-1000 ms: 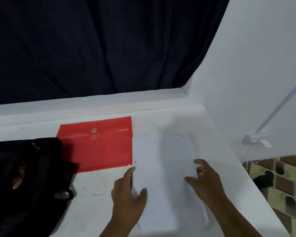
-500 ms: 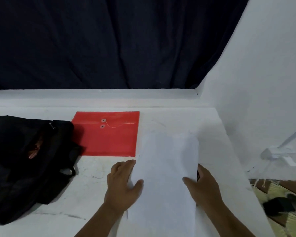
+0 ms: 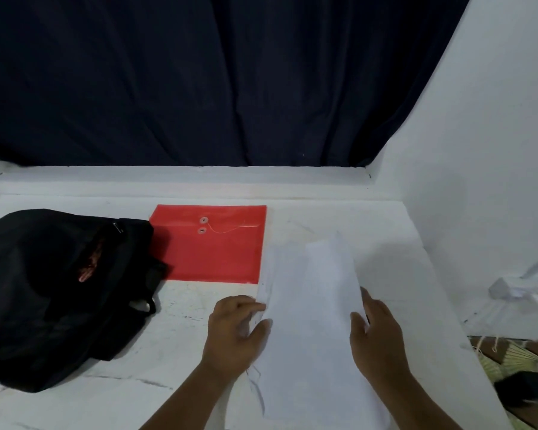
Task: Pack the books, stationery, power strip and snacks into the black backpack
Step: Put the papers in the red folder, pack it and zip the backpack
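Hands' fingers point(image 3: 246, 305) grasping white papers point(image 3: 311, 305), red envelope point(image 3: 212, 243), black backpack point(image 3: 44, 290) beside

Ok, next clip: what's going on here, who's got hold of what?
A person stands at a white table and holds a stack of white papers by its two side edges, left hand on the left edge, right hand on the right. The black backpack lies open at the left, something reddish showing inside. A red string-tie envelope lies flat between backpack and papers, untouched. Nothing is going into the bag at this moment.
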